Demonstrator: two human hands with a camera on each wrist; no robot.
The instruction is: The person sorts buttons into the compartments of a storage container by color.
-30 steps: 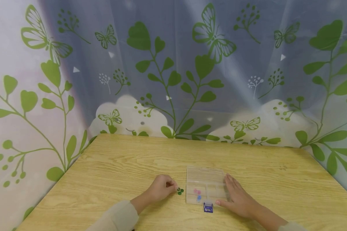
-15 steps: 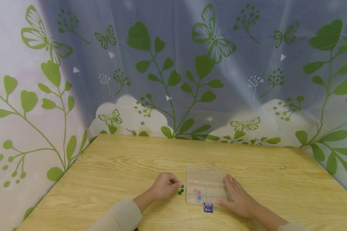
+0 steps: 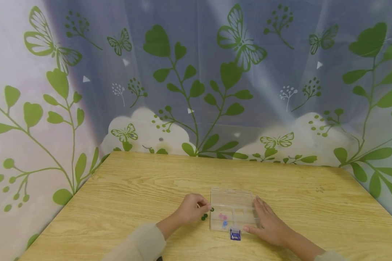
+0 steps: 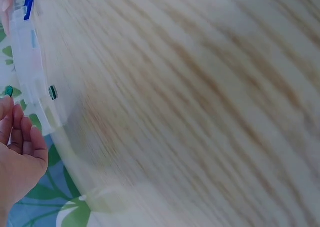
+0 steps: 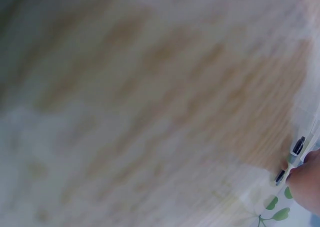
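Observation:
A clear plastic compartment box [image 3: 232, 198] lies on the table with its lid raised. Pink buttons [image 3: 223, 216] and blue buttons [image 3: 225, 223] sit in its left front part. My left hand [image 3: 192, 208] pinches a small green button [image 4: 9, 91] between thumb and fingertip, at the box's left edge. Just outside that edge, loose green buttons [image 3: 204, 217] lie close together on the wood. My right hand [image 3: 270, 224] rests against the box's right side, fingers extended, thumb at the front edge. In the right wrist view only a bit of this hand shows.
A blue latch [image 3: 235, 235] sticks out from the box's front edge. Small, pale, clear-looking pieces [image 3: 319, 189] lie at the table's far right. A printed curtain [image 3: 196, 79] hangs behind and beside the wooden table [image 3: 143, 174].
My left hand has lifted one green button off the group and carried it right to the box's left edge. My right hand and the box have stayed still.

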